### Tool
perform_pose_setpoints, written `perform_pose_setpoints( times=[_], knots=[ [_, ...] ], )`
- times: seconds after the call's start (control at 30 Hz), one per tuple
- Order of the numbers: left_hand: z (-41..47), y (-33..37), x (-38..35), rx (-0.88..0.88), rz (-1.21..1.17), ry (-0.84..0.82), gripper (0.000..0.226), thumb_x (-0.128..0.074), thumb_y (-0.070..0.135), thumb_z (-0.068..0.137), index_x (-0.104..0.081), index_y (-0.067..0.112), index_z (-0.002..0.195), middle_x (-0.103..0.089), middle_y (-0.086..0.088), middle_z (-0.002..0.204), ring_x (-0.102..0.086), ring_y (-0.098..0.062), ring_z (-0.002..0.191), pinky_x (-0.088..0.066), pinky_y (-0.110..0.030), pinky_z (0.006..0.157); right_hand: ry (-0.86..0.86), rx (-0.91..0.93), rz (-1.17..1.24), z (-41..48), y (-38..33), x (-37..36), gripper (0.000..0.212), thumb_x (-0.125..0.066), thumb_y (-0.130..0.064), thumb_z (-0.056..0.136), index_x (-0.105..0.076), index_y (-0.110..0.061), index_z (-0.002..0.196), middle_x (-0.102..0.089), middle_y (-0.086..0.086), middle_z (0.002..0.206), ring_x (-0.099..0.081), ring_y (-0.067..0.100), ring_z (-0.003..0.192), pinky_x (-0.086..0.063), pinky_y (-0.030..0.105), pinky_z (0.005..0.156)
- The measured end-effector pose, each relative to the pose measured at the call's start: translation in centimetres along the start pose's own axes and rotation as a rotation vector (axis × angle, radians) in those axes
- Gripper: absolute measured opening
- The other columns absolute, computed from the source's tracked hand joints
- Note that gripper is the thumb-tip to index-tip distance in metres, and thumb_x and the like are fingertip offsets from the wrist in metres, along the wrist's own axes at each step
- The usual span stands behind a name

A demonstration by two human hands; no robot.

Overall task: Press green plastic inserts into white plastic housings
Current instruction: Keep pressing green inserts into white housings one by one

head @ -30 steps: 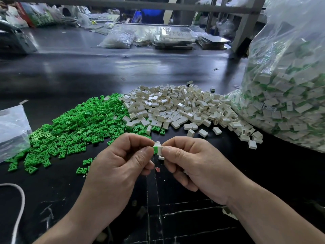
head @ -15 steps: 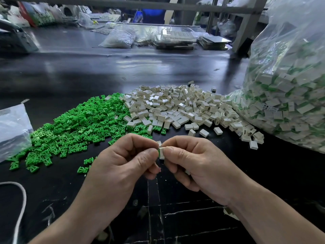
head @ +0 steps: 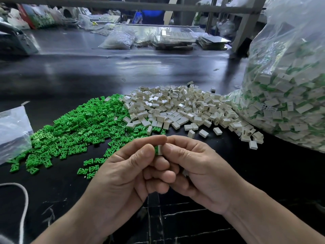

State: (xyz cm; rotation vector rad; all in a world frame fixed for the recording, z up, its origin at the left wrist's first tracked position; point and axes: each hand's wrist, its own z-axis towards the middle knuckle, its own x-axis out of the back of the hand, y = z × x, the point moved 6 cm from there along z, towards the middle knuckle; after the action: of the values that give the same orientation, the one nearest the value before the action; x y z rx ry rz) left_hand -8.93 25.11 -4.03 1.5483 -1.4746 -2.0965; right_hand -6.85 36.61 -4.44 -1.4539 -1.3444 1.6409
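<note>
My two hands meet low in the middle of the view, above the black table. My right hand (head: 198, 171) pinches a small white housing (head: 159, 150) between thumb and forefinger. My left hand (head: 123, 173) pinches a green insert (head: 156, 149) against the housing's left side; only a sliver of green shows. Another white piece (head: 185, 173) peeks out under my right hand's curled fingers. Beyond the hands lie a heap of green inserts (head: 79, 127) on the left and a heap of white housings (head: 179, 108) on the right.
A big clear bag of white-and-green parts (head: 288, 88) stands at the right. Part of a smaller clear bag (head: 12, 131) lies at the left edge, a white cord (head: 23, 205) at lower left. Bags and trays (head: 175, 39) sit across the table's far side.
My hands have drawn closer together, fingers now touching. The green insert has gone further into the white housing, so less green shows between the fingertips.
</note>
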Motion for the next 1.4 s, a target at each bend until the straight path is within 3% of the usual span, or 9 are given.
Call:
perform_pose_setpoints(
  times=[0.37,0.53,0.8,0.97,1.27,1.4],
  knots=[
    [0.0,0.1,0.0,-0.016,-0.010,0.017,0.043,-0.089,0.026,0.064,-0.074,0.008,0.100,-0.068,-0.013,0.065,-0.069,-0.024,0.056,-0.055,-0.027,0.047,0.045,0.027,-0.032,-0.1,-0.3,-0.7,0.015,-0.064,-0.031,0.090,-0.073,-0.019,0.095,-0.053,0.002,0.067,-0.042,0.009,0.045,-0.029,0.017,0.034],
    [-0.1,-0.2,-0.5,-0.080,-0.033,-0.001,0.040,-0.086,0.027,0.070,-0.073,0.011,0.103,-0.068,-0.009,0.066,-0.070,-0.021,0.058,-0.055,-0.026,0.048,0.053,0.029,-0.004,-0.2,-0.4,-0.9,0.024,-0.064,-0.032,0.090,-0.072,-0.013,0.102,-0.053,0.002,0.066,-0.044,0.010,0.046,-0.029,0.017,0.034],
    [0.1,-0.7,-0.5,-0.058,-0.090,-0.009,0.045,-0.083,0.031,0.072,-0.070,0.011,0.111,-0.067,-0.010,0.066,-0.069,-0.022,0.057,-0.056,-0.028,0.048,0.032,0.032,0.032,-0.1,-0.5,-1.0,0.017,-0.063,-0.031,0.091,-0.069,-0.015,0.092,-0.051,0.002,0.064,-0.044,0.007,0.041,-0.029,0.016,0.033],
    [0.1,-0.5,-0.3,-0.083,-0.055,-0.025,0.033,-0.083,0.025,0.073,-0.072,0.012,0.102,-0.067,-0.009,0.063,-0.069,-0.021,0.055,-0.056,-0.027,0.046,0.038,0.050,0.021,-0.1,-0.1,-1.1,0.020,-0.062,-0.032,0.092,-0.070,-0.014,0.097,-0.051,0.002,0.063,-0.042,0.011,0.044,-0.028,0.017,0.033],
    [-0.2,-0.2,-0.4,-0.161,0.002,0.045,0.031,-0.083,0.025,0.070,-0.072,0.009,0.095,-0.064,-0.009,0.058,-0.067,-0.022,0.048,-0.054,-0.028,0.044,0.057,0.037,-0.011,-0.1,0.1,-1.2,0.027,-0.062,-0.033,0.092,-0.069,-0.009,0.104,-0.052,0.002,0.065,-0.043,0.010,0.045,-0.025,0.021,0.038],
    [-0.2,0.1,-0.5,-0.161,0.022,0.023,0.033,-0.079,0.026,0.076,-0.071,0.008,0.103,-0.066,-0.010,0.063,-0.068,-0.023,0.052,-0.055,-0.029,0.047,0.042,0.053,0.009,-0.3,-0.3,-1.4,0.019,-0.059,-0.032,0.094,-0.068,-0.015,0.094,-0.054,-0.002,0.059,-0.046,0.008,0.042,-0.029,0.017,0.034]
  ],
)
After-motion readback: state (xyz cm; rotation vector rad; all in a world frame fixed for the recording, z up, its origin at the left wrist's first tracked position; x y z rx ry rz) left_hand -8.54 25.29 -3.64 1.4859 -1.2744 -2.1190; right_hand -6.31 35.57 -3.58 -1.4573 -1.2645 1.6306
